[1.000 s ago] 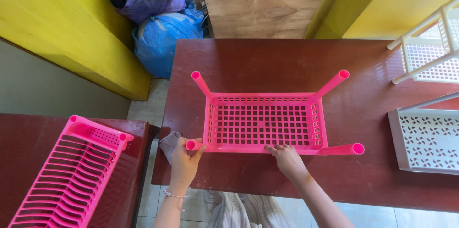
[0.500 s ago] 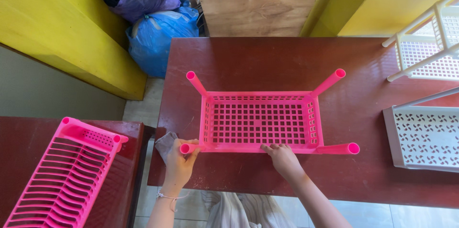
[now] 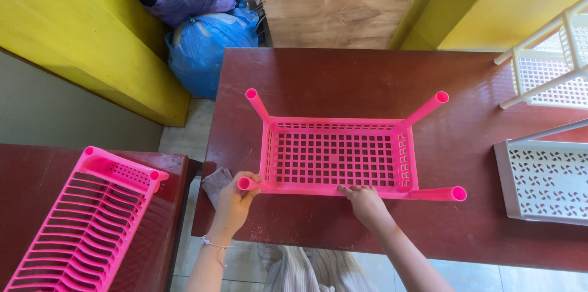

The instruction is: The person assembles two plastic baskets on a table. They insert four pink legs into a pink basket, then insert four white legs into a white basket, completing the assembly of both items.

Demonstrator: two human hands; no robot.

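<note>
My left hand [image 3: 236, 201] has stayed wrapped around the pink basket's [image 3: 337, 157] corner leg [image 3: 248, 183], while my right hand [image 3: 365, 200] keeps pressing flat on its near rim, so nothing has shifted.

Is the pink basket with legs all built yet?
Four pink tube legs already stick up from the pink basket. The left hand grips the near-left leg; the right hand presses the near rim. The pink rack still lies apart on the side table, not joined.

Both arms are bare, with no sleeves. A thin white string bracelet [image 3: 215, 245] goes around the left wrist. Striped light cloth [image 3: 306, 270] covers the lap.
</note>
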